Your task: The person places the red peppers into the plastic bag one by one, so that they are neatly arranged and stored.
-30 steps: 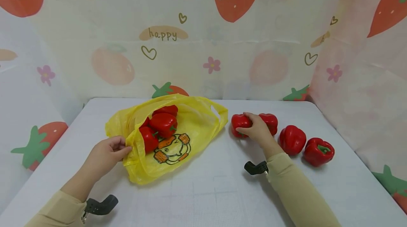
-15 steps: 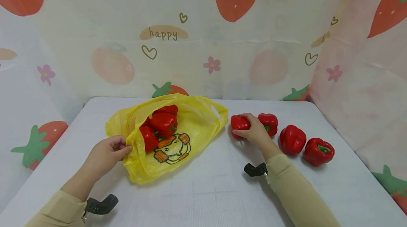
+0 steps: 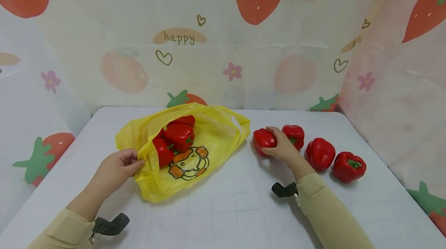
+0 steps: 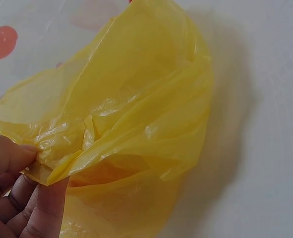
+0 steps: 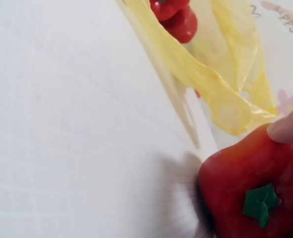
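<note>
In the head view a yellow plastic bag (image 3: 223,140) lies on its side, mouth gaping, with several red bell peppers (image 3: 179,136) inside. My left hand (image 3: 116,167) pinches the bag's near-left edge; in the left wrist view, thumb and fingers (image 4: 42,203) hold the crumpled yellow film (image 4: 136,99). To the right of the bag, my right hand (image 3: 283,146) grips a red bell pepper (image 3: 263,141) from its right side. The right wrist view shows this pepper's green stem (image 5: 262,203) and my thumb (image 5: 290,126) against its skin; the other fingers are mostly hidden.
Just behind the right hand is another red pepper (image 3: 294,134). Two more red peppers, one (image 3: 320,154) and one (image 3: 349,167), stand farther right on the white table (image 3: 223,218). A strawberry-print cloth (image 3: 216,47) hangs behind and at both sides.
The right hand has shifted slightly right and toward me, and the pepper at its fingers has turned so more of its side faces the head camera. The left hand and bag have stayed put.
</note>
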Available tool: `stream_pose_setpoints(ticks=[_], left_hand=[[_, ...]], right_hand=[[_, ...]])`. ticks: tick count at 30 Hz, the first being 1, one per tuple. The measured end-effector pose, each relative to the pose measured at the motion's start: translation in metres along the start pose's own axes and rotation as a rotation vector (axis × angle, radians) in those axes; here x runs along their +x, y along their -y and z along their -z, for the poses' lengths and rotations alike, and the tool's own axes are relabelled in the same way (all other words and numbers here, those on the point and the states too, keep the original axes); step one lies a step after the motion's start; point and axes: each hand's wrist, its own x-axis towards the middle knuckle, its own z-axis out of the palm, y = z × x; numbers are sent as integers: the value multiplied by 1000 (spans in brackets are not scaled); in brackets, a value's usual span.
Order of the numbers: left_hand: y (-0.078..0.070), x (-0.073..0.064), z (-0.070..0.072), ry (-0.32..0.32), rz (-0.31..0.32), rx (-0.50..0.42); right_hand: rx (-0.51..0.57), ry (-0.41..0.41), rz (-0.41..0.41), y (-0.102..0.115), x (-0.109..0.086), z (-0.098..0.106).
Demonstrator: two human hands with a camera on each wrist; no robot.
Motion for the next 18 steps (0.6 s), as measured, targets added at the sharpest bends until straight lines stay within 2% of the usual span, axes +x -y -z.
stream_pose_setpoints(ticks=[18], left_hand=[[1,-1,-1,-8,-24,0]], right_hand=[[-19,-64,-53,-8,-5,0]])
